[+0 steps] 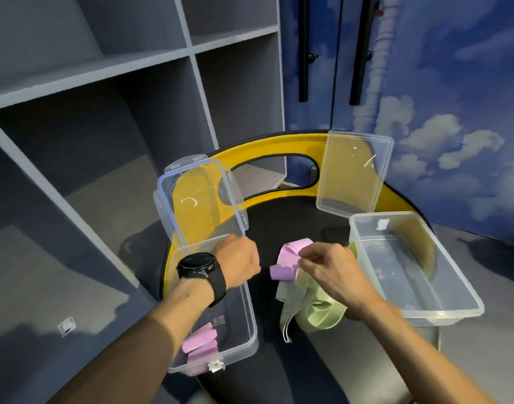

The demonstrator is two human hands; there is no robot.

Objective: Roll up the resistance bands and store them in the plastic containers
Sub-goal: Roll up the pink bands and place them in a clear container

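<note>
On a black, yellow-rimmed surface [284, 142] before grey shelves [110, 91], the left container [251, 322] under the fisted left hand [238, 265] holds rolled pink bands [199, 338], while the right hand [325, 268] pinches a pink band [289, 258] beside the empty right container [459, 304].

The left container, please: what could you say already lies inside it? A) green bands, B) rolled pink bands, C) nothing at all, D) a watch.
B: rolled pink bands lie at the near end of the left container, while the green bands lie outside it on the black surface, beneath the right hand.
</note>
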